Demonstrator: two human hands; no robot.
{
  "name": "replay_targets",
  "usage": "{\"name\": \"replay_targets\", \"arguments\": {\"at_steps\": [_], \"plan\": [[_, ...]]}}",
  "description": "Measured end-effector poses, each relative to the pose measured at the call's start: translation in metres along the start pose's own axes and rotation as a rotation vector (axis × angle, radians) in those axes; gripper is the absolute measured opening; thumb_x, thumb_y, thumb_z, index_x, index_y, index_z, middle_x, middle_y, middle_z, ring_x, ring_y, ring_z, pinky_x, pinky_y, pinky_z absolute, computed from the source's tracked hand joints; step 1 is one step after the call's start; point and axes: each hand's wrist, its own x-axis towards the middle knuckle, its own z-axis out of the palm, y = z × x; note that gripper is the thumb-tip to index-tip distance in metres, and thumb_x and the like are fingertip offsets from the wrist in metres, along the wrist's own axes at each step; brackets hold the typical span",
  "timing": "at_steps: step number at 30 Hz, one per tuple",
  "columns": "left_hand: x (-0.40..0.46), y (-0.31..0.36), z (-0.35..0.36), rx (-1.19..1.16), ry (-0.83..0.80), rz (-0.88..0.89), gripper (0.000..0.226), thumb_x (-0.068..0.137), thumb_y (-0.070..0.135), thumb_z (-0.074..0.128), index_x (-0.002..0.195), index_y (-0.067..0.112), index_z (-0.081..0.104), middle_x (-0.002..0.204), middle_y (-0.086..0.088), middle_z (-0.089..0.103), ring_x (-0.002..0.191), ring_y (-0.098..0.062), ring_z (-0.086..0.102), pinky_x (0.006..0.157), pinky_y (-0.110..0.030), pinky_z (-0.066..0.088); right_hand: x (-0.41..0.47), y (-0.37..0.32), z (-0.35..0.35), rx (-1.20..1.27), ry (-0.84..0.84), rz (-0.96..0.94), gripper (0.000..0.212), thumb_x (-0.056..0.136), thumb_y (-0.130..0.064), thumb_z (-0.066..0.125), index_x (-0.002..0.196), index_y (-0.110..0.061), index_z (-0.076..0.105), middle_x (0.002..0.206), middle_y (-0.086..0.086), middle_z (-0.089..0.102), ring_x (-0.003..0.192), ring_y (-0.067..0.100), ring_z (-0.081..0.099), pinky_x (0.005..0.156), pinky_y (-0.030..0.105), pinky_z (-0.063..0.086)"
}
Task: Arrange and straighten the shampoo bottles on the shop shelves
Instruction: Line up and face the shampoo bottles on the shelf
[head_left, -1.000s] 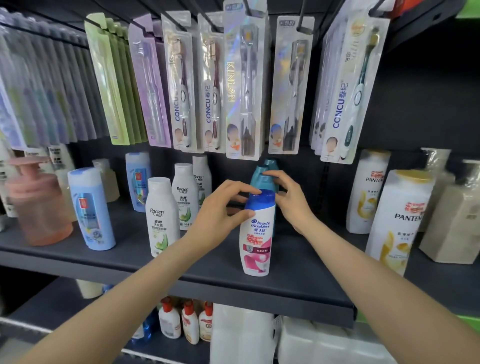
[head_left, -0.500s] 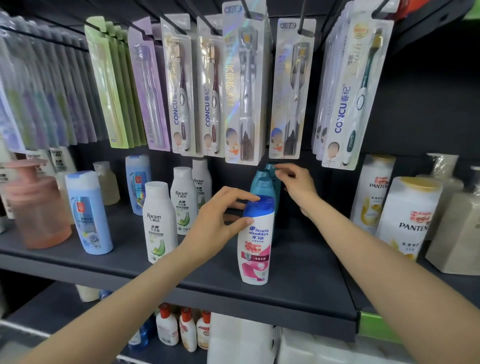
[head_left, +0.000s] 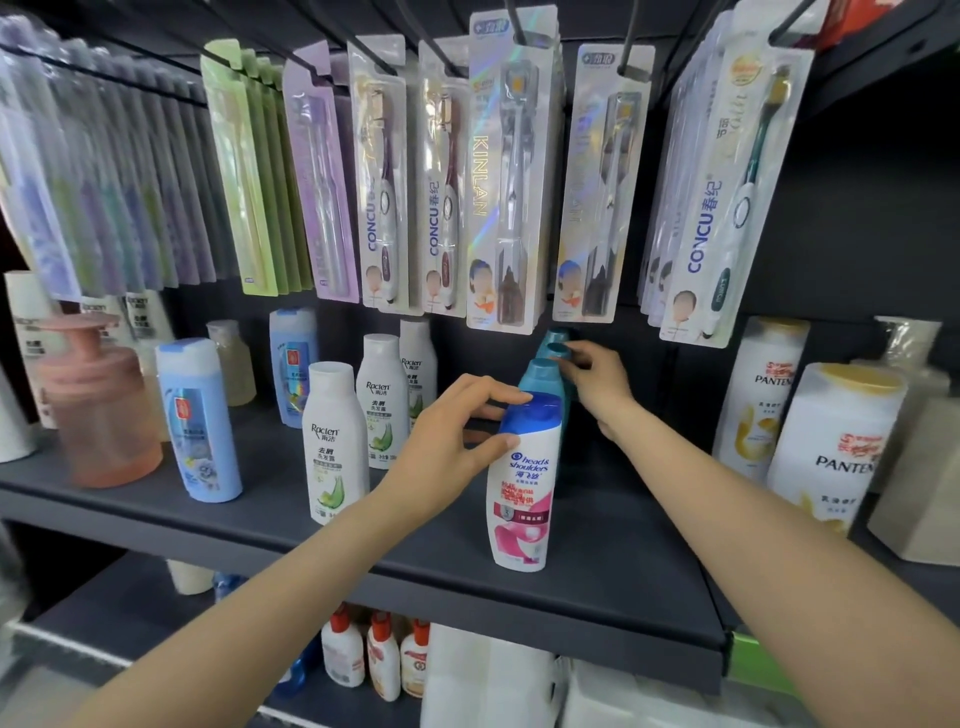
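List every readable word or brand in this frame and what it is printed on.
"head & shoulders": blue-capped bottle.
"Raclen": front white bottle.
"PANTENE", cut off: yellow-capped bottle.
"KINLAN": holographic toothbrush pack.
"CONCU": right toothbrush pack.
Chinese text and small print on the bottles: too small or blurred to read.

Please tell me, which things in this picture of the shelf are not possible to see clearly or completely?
All in the head view:
- Teal bottles: the Head & Shoulders bottle and both hands hide their bodies and labels.
- Right hand: whether it grips the rear teal cap cannot be told.
- Left hand: its palm side is hidden.
- Pink pump bottle: blurred.
- Beige container: cut off by the right edge.
- Red-capped bottles: partly hidden by the shelf above.
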Motion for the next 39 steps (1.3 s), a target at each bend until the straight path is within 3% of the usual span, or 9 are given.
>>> {"name": "replay_targets", "arguments": {"at_steps": [5, 14, 18, 23, 25, 28, 31, 35, 39], "plan": [[-0.001, -0.001, 0.001, 0.002, 0.012, 0.006, 0.039, 0.085, 0.003, 0.063, 0.103, 0.037, 0.055, 0.115, 0.009, 0.054, 0.099, 0.007, 0.055, 0.078, -0.01, 0.047, -0.024, 0.0, -0.017, -0.06, 0.131, -0.049, 0.024, 0.087, -0.016, 0.065, 0.111, -0.011, 0.064, 0.106, 0.007, 0.065, 0.096, 0.018, 0.059, 0.079, 0.025, 0.044], [-0.006, 0.004, 0.006, 0.021, 0.047, 0.036, 0.037, 0.084, -0.001, 0.063, 0.107, 0.027, 0.055, 0.116, 0.003, 0.054, 0.097, 0.012, 0.054, 0.076, -0.006, 0.045, -0.078, -0.013, -0.059, -0.248, 0.202, -0.072, 0.032, 0.088, -0.021, 0.064, 0.118, -0.009, 0.062, 0.111, 0.007, 0.063, 0.104, 0.021, 0.06, 0.088, 0.034, 0.049], [-0.008, 0.005, 0.006, 0.041, 0.049, 0.029, 0.037, 0.086, 0.0, 0.061, 0.106, 0.03, 0.054, 0.117, 0.002, 0.054, 0.097, 0.013, 0.053, 0.075, -0.004, 0.044, -0.106, -0.037, -0.076, -0.057, 0.149, -0.005, 0.019, 0.087, -0.019, 0.065, 0.104, -0.01, 0.065, 0.096, 0.004, 0.065, 0.095, 0.023, 0.064, 0.079, 0.038, 0.052], [-0.008, 0.008, 0.004, 0.088, 0.032, -0.005, 0.038, 0.086, 0.008, 0.063, 0.116, 0.03, 0.054, 0.12, 0.007, 0.053, 0.1, 0.0, 0.053, 0.078, 0.001, 0.04, -0.143, -0.069, -0.084, 0.166, -0.002, 0.094, 0.021, 0.089, -0.019, 0.064, 0.107, -0.009, 0.064, 0.095, 0.005, 0.067, 0.082, 0.017, 0.065, 0.059, 0.031, 0.055], [-0.012, 0.011, 0.004, 0.148, 0.09, 0.033, 0.043, 0.086, 0.012, 0.064, 0.124, 0.029, 0.051, 0.123, 0.012, 0.049, 0.103, -0.001, 0.049, 0.08, 0.001, 0.035, -0.154, -0.076, -0.083, 0.228, -0.042, 0.114, 0.02, 0.088, -0.019, 0.063, 0.105, -0.009, 0.065, 0.094, 0.006, 0.067, 0.08, 0.019, 0.066, 0.063, 0.035, 0.057], [-0.022, 0.024, 0.002, 0.09, 0.17, 0.078, 0.031, 0.089, 0.014, 0.061, 0.117, 0.026, 0.055, 0.117, 0.01, 0.052, 0.099, 0.001, 0.052, 0.08, -0.004, 0.039, -0.166, -0.082, -0.08, 0.308, -0.086, 0.125, 0.013, 0.089, -0.018, 0.062, 0.099, -0.01, 0.066, 0.096, 0.008, 0.068, 0.085, 0.023, 0.067, 0.072, 0.042, 0.058], [-0.034, 0.034, -0.005, -0.027, -0.024, -0.033, 0.019, 0.092, 0.021, 0.057, 0.11, 0.021, 0.06, 0.11, 0.005, 0.062, 0.096, -0.008, 0.06, 0.081, -0.017, 0.047, -0.174, -0.087, -0.074, 0.382, -0.108, 0.116, 0.015, 0.09, -0.018, 0.06, 0.099, -0.007, 0.065, 0.098, 0.009, 0.068, 0.092, 0.026, 0.067, 0.078, 0.046, 0.057], [-0.054, 0.041, -0.022, -0.141, -0.35, -0.184, 0.04, 0.081, 0.038, 0.06, 0.115, 0.018, 0.058, 0.107, 0.003, 0.069, 0.097, -0.011, 0.066, 0.084, -0.028, 0.054, -0.183, -0.09, -0.063, 0.516, -0.11, 0.09, 0.014, 0.091, -0.018, 0.059, 0.098, -0.007, 0.064, 0.096, 0.008, 0.069, 0.095, 0.026, 0.067, 0.081, 0.047, 0.057], [-0.07, 0.046, -0.035, -0.116, -0.277, -0.181, 0.037, 0.079, 0.033, 0.065, 0.113, 0.022, 0.057, 0.1, 0.008, 0.07, 0.092, -0.007, 0.067, 0.078, -0.025, 0.055, -0.191, -0.092, -0.054, 0.556, -0.136, 0.071, 0.015, 0.092, -0.018, 0.057, 0.102, -0.01, 0.066, 0.099, 0.008, 0.069, 0.1, 0.026, 0.067, 0.083, 0.048, 0.056]]}}
